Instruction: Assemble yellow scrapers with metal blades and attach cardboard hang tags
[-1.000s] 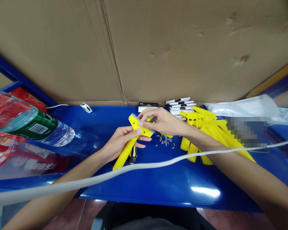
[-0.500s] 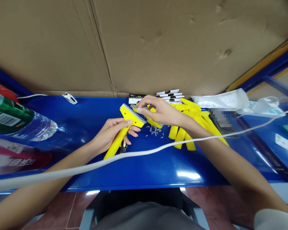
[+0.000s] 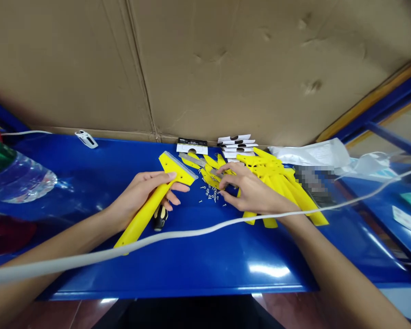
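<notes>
My left hand [image 3: 147, 189] is closed around the neck of a yellow scraper [image 3: 176, 171], thumb on its wide head, which has a grey blade edge. The scraper's handle slants down toward the table's front edge. My right hand [image 3: 250, 187] is over the small yellow plates [image 3: 210, 176], its fingers curled and thumb apart from the index finger; whether it touches a plate I cannot tell. Small screws [image 3: 211, 194] lie scattered just below those plates. Grey metal blades [image 3: 193, 159] rest among the plates. Behind my left fingers lies a black and cream screwdriver handle [image 3: 160, 218], its front end hidden.
Several yellow scraper handles [image 3: 277, 183] are heaped on the right. Printed cards [image 3: 238, 146] and a black-and-white packet [image 3: 192, 145] lie at the back, beside a white plastic bag [image 3: 311, 153]. A white cable [image 3: 205, 232] crosses in front. A bottle [image 3: 23, 176] is at left.
My right hand has come down and right from near the scraper's head to the yellow plates. The scraper, still in my left hand, has shifted left and lower in view. The camera view has moved too.
</notes>
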{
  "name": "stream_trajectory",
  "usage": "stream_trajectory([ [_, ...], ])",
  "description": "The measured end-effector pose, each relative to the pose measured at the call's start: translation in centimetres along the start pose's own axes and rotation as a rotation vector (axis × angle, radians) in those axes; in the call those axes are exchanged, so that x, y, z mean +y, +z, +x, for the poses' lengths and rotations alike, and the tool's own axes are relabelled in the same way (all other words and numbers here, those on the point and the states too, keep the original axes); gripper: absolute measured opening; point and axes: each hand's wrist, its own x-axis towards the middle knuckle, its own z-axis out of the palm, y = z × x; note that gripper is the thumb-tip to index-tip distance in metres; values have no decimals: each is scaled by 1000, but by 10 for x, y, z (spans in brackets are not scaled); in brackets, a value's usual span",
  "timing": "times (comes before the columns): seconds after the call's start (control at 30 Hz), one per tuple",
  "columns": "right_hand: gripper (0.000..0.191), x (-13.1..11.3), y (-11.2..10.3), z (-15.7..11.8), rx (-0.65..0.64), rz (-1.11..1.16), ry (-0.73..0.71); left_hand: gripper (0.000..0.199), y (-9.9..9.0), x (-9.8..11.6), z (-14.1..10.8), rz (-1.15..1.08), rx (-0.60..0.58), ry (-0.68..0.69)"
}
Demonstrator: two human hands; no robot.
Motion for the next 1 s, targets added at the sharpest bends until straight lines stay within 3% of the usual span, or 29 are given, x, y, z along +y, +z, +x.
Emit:
stream_trajectory([
  [0.43,8,1,6,0,-16,14,-2,33,-3,-11,-4,83,-46,26],
  [0.7,5,0,-1,-1,-78,0,68,34,-5,-12,-3,72,-63,29],
  [1.0,7,5,-5,-3,-70,-31,51,36,-5,-11,-3,82,-87,32],
])
